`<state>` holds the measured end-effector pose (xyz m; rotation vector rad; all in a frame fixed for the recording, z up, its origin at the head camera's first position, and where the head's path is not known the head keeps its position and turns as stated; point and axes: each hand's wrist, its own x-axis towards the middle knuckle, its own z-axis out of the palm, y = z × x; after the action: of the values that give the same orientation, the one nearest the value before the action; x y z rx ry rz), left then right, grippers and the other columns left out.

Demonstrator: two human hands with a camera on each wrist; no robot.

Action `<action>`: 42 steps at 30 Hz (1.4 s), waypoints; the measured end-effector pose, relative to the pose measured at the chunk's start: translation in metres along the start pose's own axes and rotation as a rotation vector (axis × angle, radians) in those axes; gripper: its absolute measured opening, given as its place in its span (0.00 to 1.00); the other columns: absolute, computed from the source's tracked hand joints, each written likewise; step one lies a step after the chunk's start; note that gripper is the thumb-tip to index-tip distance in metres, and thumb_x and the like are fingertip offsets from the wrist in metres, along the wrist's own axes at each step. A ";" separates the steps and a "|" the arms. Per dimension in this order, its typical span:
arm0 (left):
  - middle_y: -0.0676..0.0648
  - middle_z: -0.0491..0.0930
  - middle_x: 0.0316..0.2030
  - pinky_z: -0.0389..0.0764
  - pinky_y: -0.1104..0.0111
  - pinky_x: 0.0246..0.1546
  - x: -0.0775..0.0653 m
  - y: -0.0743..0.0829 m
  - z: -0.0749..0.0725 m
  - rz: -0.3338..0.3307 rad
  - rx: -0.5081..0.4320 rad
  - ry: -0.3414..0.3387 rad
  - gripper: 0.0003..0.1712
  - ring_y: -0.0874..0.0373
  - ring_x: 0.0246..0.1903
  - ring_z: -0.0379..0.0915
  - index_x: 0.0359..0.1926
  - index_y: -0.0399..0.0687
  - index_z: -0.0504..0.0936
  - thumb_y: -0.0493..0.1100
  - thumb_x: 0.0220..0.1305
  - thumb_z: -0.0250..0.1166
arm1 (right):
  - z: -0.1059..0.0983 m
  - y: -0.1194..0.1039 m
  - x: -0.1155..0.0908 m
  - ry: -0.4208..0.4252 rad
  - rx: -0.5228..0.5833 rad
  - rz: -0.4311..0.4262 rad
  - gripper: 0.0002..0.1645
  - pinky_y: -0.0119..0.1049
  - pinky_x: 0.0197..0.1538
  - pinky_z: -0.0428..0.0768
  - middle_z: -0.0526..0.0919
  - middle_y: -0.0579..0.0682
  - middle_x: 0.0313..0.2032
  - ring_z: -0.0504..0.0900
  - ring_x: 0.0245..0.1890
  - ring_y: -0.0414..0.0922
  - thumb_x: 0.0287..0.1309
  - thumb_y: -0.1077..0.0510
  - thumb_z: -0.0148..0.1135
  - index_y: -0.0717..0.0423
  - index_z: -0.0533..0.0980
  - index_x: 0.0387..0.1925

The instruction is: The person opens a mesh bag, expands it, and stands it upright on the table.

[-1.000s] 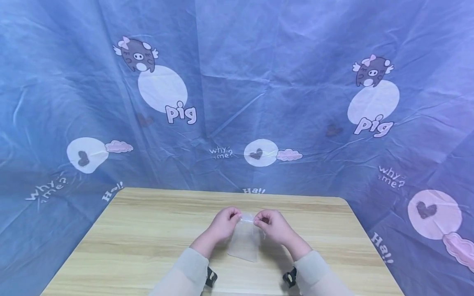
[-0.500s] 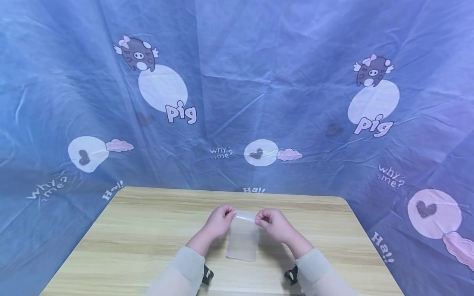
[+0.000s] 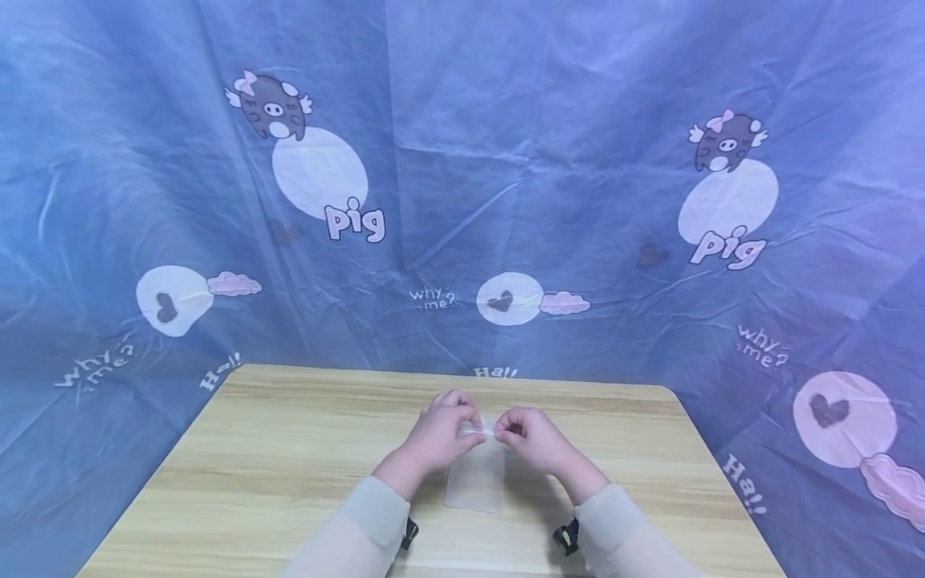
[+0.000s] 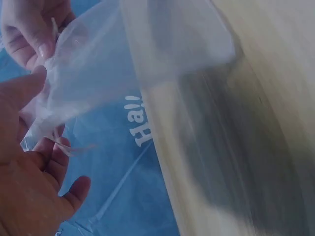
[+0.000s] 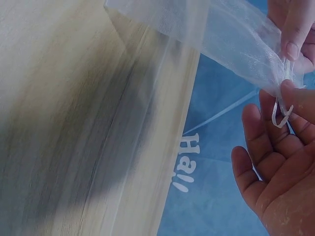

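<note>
A sheer white drawstring pouch (image 3: pixel 474 484) hangs between my two hands over the table, its bottom end toward me. My left hand (image 3: pixel 437 435) pinches the gathered top edge at the left with thumb and fingers. At the right end of that edge, my right hand (image 3: pixel 538 441) pinches the pouch too, close to the left fingertips. In the left wrist view a thin cord (image 4: pixel 74 148) trails below the left fingers. The right wrist view shows a white cord loop (image 5: pixel 281 118) hanging by the right thumb. The mesh looks flat and see-through.
The light wood-grain table (image 3: pixel 289 466) lies under both hands, its far edge against a blue printed cloth (image 3: pixel 462 160) that rises behind and at both sides. Black wrist mounts (image 3: pixel 567 536) sit beneath the sleeves.
My left hand first moved left, drawing the pouch's top edge wide, then came back right toward the right hand, and the edge bunched. The right hand stayed nearly in place.
</note>
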<state>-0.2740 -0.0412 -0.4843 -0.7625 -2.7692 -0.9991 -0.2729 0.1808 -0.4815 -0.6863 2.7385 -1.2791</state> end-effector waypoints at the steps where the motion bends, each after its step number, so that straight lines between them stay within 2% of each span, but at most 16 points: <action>1: 0.50 0.79 0.55 0.71 0.45 0.63 0.000 0.000 0.000 0.005 0.038 0.002 0.08 0.48 0.60 0.71 0.37 0.56 0.86 0.50 0.65 0.76 | 0.000 0.000 0.000 -0.001 0.001 0.000 0.05 0.33 0.37 0.80 0.83 0.43 0.30 0.78 0.32 0.40 0.67 0.67 0.68 0.58 0.83 0.33; 8: 0.55 0.79 0.44 0.73 0.52 0.55 -0.002 -0.003 0.001 0.004 0.151 -0.001 0.12 0.53 0.51 0.73 0.33 0.57 0.84 0.56 0.67 0.74 | -0.001 0.001 -0.002 -0.001 0.001 0.006 0.05 0.34 0.39 0.81 0.84 0.44 0.31 0.79 0.33 0.41 0.67 0.67 0.68 0.58 0.83 0.34; 15: 0.58 0.74 0.35 0.73 0.52 0.52 -0.004 -0.007 0.001 0.003 0.226 -0.004 0.16 0.56 0.44 0.72 0.29 0.60 0.80 0.59 0.67 0.73 | -0.002 0.002 -0.003 -0.012 0.000 0.002 0.06 0.34 0.39 0.81 0.83 0.44 0.31 0.79 0.33 0.41 0.67 0.67 0.68 0.58 0.83 0.33; 18: 0.59 0.75 0.36 0.73 0.48 0.57 -0.005 -0.008 0.001 -0.003 0.218 -0.002 0.18 0.53 0.48 0.75 0.27 0.62 0.78 0.61 0.67 0.72 | -0.002 0.002 -0.003 -0.021 -0.014 -0.007 0.06 0.36 0.42 0.81 0.83 0.43 0.31 0.79 0.33 0.40 0.64 0.67 0.68 0.57 0.83 0.31; 21: 0.58 0.75 0.35 0.72 0.45 0.59 -0.005 -0.008 0.001 -0.006 0.180 -0.001 0.20 0.50 0.49 0.76 0.25 0.62 0.76 0.62 0.68 0.71 | -0.003 0.002 -0.003 -0.036 -0.031 -0.029 0.05 0.37 0.43 0.81 0.84 0.44 0.30 0.79 0.33 0.39 0.58 0.67 0.68 0.56 0.83 0.29; 23: 0.59 0.75 0.35 0.72 0.46 0.59 -0.005 -0.007 0.002 -0.002 0.163 -0.001 0.21 0.51 0.48 0.76 0.24 0.62 0.75 0.62 0.69 0.70 | -0.003 0.002 -0.004 -0.045 -0.033 -0.044 0.05 0.36 0.42 0.81 0.84 0.45 0.30 0.78 0.33 0.38 0.54 0.67 0.68 0.55 0.82 0.27; 25: 0.60 0.73 0.33 0.73 0.50 0.55 -0.005 -0.006 0.002 0.010 0.157 -0.002 0.22 0.56 0.43 0.73 0.23 0.61 0.74 0.62 0.70 0.70 | -0.004 0.002 -0.004 -0.051 -0.024 -0.056 0.06 0.34 0.39 0.80 0.83 0.45 0.29 0.78 0.32 0.37 0.53 0.68 0.68 0.54 0.81 0.26; 29: 0.62 0.71 0.30 0.73 0.54 0.52 -0.005 -0.005 0.003 0.038 0.162 0.010 0.22 0.60 0.39 0.71 0.23 0.61 0.73 0.60 0.69 0.70 | -0.004 0.002 -0.005 -0.068 0.016 -0.084 0.05 0.33 0.37 0.80 0.82 0.43 0.28 0.78 0.30 0.36 0.53 0.67 0.69 0.55 0.82 0.27; 35: 0.63 0.73 0.28 0.76 0.57 0.48 -0.003 -0.004 0.004 0.083 0.137 0.034 0.20 0.61 0.35 0.72 0.23 0.60 0.78 0.58 0.72 0.69 | -0.003 0.003 -0.005 -0.112 0.080 -0.145 0.03 0.32 0.37 0.81 0.84 0.41 0.28 0.79 0.30 0.35 0.57 0.65 0.74 0.59 0.85 0.32; 42: 0.63 0.75 0.31 0.77 0.57 0.48 -0.003 -0.005 0.001 0.056 0.132 0.021 0.20 0.62 0.38 0.73 0.24 0.62 0.77 0.59 0.73 0.67 | -0.006 0.003 -0.006 -0.122 0.049 -0.132 0.06 0.31 0.35 0.79 0.84 0.40 0.28 0.78 0.28 0.35 0.58 0.62 0.76 0.54 0.84 0.29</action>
<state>-0.2735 -0.0451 -0.4882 -0.8003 -2.7465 -0.8005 -0.2697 0.1893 -0.4803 -0.9218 2.5940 -1.2780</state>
